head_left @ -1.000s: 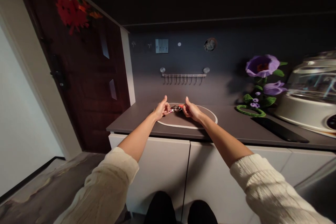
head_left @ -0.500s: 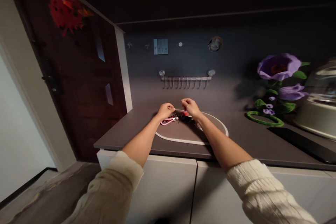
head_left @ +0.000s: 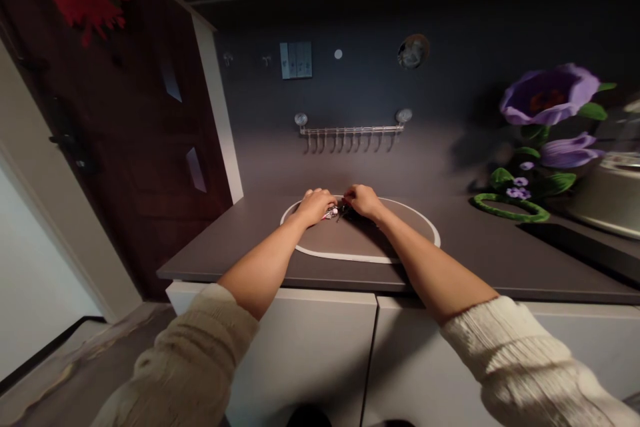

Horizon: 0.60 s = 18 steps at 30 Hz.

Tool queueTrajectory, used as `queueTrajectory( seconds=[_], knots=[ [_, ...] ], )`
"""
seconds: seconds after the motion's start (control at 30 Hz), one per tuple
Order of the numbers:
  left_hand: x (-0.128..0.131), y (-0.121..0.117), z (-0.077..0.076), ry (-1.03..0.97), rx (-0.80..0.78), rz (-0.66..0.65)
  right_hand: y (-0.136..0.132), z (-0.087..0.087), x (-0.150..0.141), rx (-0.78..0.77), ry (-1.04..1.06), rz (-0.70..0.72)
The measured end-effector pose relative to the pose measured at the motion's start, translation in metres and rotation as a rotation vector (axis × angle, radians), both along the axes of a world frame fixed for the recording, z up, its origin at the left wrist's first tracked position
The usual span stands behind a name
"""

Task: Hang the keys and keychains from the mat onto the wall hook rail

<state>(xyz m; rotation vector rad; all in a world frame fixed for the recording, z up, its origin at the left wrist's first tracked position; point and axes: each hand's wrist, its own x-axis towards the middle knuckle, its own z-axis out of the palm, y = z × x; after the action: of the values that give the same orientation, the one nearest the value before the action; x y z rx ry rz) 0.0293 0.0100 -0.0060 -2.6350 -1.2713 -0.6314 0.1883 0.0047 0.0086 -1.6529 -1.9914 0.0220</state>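
Observation:
An oval mat or tray with a white rim [head_left: 345,257] lies on the dark counter, with small items near its back middle. My left hand [head_left: 316,205] is lowered over the left of these items, fingers curled down around a keychain [head_left: 331,213] with shiny metal and whitish bits. Its pink strap is now mostly covered by the hand. Just right of it, my right hand [head_left: 364,201] has its fingers pinched together over a dark cluster [head_left: 345,209] that looks like keys. What the right fingertips hold is hidden; a trace of red shows there.
A hook rail [head_left: 353,130] is fixed to the wall behind the mat. At the right stand purple felt flowers [head_left: 550,97] with a green ring base [head_left: 510,208], a dark flat slab [head_left: 575,247] and a domed appliance [head_left: 610,197]. A dark red door [head_left: 135,147] is at the left.
Both hands have come down onto the items. The left hand now covers the pink strap, and the right hand covers most of the red item. The view has tilted down slightly.

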Motion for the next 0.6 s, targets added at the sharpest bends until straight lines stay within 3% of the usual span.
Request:
queueTrajectory(
  seconds=[0.33,0.6],
  knots=[
    [-0.0009,-0.0048,0.0082,0.205,0.098,0.058,-0.0042,0.0032,-0.0056,0.029,-0.091,0.013],
    [-0.0039,-0.0092,0.0100,0.215,0.095,0.023,-0.0035,0.0007,-0.0089,0.059,-0.087,0.042]
  ],
)
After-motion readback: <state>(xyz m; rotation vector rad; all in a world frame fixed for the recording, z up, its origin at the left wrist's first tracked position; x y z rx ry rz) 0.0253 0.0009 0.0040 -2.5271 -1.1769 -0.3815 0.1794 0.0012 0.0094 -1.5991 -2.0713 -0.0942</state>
